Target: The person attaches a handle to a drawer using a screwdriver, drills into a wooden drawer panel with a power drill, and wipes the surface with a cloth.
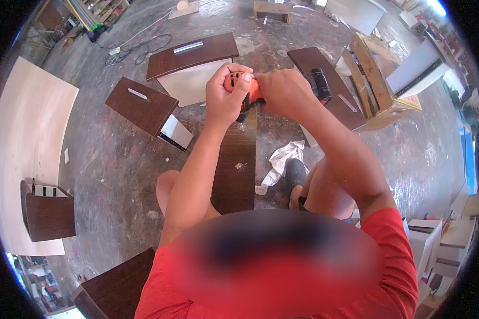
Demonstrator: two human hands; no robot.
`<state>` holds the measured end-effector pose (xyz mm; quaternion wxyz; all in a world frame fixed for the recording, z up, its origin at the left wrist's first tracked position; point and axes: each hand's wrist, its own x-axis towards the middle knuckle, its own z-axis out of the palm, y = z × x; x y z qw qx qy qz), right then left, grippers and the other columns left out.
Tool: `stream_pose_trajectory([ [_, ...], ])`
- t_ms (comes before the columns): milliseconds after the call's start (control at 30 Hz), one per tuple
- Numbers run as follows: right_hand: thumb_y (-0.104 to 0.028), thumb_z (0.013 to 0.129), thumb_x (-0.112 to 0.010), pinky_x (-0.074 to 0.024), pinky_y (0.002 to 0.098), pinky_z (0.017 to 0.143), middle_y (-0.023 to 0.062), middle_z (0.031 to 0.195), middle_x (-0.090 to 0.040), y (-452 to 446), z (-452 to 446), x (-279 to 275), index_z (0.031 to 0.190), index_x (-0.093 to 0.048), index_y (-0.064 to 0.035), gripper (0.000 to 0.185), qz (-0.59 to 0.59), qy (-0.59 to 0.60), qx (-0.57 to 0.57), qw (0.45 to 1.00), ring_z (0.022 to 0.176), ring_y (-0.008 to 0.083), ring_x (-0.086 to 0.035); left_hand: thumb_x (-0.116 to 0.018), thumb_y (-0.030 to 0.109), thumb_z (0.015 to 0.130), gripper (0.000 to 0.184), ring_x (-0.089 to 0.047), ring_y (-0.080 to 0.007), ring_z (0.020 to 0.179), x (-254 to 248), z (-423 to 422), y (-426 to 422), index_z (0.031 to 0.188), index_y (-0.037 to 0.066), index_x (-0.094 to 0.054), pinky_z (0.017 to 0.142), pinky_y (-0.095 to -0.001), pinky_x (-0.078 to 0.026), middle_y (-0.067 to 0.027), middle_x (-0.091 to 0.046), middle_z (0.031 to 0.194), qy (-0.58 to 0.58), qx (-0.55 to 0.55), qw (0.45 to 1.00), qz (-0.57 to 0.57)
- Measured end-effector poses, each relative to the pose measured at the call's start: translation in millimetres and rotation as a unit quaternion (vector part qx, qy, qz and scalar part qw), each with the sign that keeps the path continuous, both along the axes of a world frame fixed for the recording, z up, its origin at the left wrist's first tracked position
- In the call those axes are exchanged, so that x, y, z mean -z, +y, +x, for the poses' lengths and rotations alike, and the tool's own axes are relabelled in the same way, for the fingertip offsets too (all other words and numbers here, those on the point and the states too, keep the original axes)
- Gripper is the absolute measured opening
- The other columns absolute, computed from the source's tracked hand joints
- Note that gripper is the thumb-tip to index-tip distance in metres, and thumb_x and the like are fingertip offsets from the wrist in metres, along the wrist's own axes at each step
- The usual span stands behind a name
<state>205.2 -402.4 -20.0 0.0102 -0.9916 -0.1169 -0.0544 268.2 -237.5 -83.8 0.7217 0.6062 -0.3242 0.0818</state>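
Note:
An orange and black power drill [257,91] is held over the far end of a dark brown wooden panel [234,165], which lies lengthwise between the legs. My left hand [224,95] is closed around the drill's orange rear housing. Wrapped round the drill from the right, my right hand [285,90] has its fingers closed. The black battery end [320,86] sticks out beyond my right wrist. Below the drill, its tip and the spot it meets on the panel are hard to make out.
Brown-fronted drawers [194,56] stand ahead, with another [141,106] to the left and a long one [327,85] to the right. A wooden crate [380,109] is at the right. A white cloth [282,162] lies by the right foot. A pale board [29,143] lies far left.

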Motion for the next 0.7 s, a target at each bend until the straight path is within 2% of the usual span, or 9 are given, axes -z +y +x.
stream_pose_trajectory([
  [33,-0.021,0.069,-0.088,-0.0603,0.0467,0.076,0.0118,0.089,-0.077,-0.4,2.1,2.0,0.110,-0.072,-0.0121,0.044,0.005,0.004,0.000,1.000,0.086,0.0344,-0.076,-0.072,0.025,0.100,0.024,-0.068,-0.0120,0.089,1.6,1.6,0.4,0.103,0.001,-0.071,0.082,-0.0281,-0.054,-0.0058,-0.074,0.094,0.001,0.001,1.000,-0.001],
  [133,-0.023,0.070,-0.087,-0.0605,0.0464,0.075,0.0111,0.088,-0.077,0.7,5.6,2.3,0.110,-0.073,-0.0123,0.044,-0.014,0.005,-0.003,1.000,0.085,0.0342,-0.075,-0.072,0.025,0.100,0.024,-0.068,-0.0120,0.089,4.5,5.6,0.5,0.103,0.001,-0.071,0.082,-0.0281,-0.054,-0.0060,-0.074,0.095,0.002,0.002,1.000,-0.006],
  [233,-0.026,0.073,-0.088,-0.0622,0.0445,0.075,0.0127,0.089,-0.079,3.0,3.6,-0.9,0.098,-0.075,-0.0109,0.032,-0.004,-0.013,-0.007,1.000,0.085,0.0322,-0.078,-0.072,0.025,0.100,0.024,-0.068,-0.0119,0.090,3.8,5.5,0.9,0.103,0.001,-0.071,0.082,-0.0282,-0.054,-0.0059,-0.074,0.095,0.003,0.004,1.000,-0.010],
  [300,-0.026,0.073,-0.089,-0.0621,0.0445,0.075,0.0128,0.088,-0.079,2.8,3.5,-0.1,0.098,-0.075,-0.0110,0.032,-0.005,-0.020,-0.007,1.000,0.085,0.0323,-0.078,-0.072,0.025,0.100,0.025,-0.068,-0.0118,0.090,3.0,5.7,0.4,0.104,0.001,-0.071,0.083,-0.0283,-0.054,-0.0057,-0.074,0.095,0.006,0.007,1.000,-0.012],
  [400,-0.026,0.073,-0.089,-0.0621,0.0443,0.075,0.0128,0.088,-0.078,3.7,2.7,-3.9,0.098,-0.075,-0.0109,0.032,-0.005,-0.014,-0.004,1.000,0.084,0.0324,-0.078,-0.069,0.027,0.100,0.026,-0.065,-0.0136,0.097,0.0,3.6,1.6,0.105,0.001,-0.071,0.092,-0.0307,-0.050,-0.0064,-0.073,0.100,0.014,0.011,1.000,0.012],
  [500,-0.026,0.073,-0.088,-0.0622,0.0441,0.074,0.0126,0.088,-0.078,2.2,4.0,1.9,0.098,-0.075,-0.0107,0.032,-0.008,-0.015,-0.004,1.000,0.084,0.0325,-0.078,-0.072,0.026,0.100,0.026,-0.067,-0.0115,0.089,2.6,6.2,0.2,0.104,0.001,-0.071,0.082,-0.0280,-0.054,-0.0054,-0.073,0.095,-0.012,0.002,1.000,-0.001],
  [700,-0.024,0.074,-0.086,-0.0624,0.0443,0.075,0.0127,0.088,-0.079,1.3,5.0,2.2,0.098,-0.076,-0.0115,0.029,-0.007,-0.012,-0.008,1.000,0.084,0.0325,-0.078,-0.073,0.026,0.100,0.026,-0.066,-0.0103,0.088,0.9,4.7,0.8,0.104,0.001,-0.071,0.081,-0.0274,-0.053,-0.0046,-0.073,0.095,-0.002,0.006,1.000,-0.003],
])
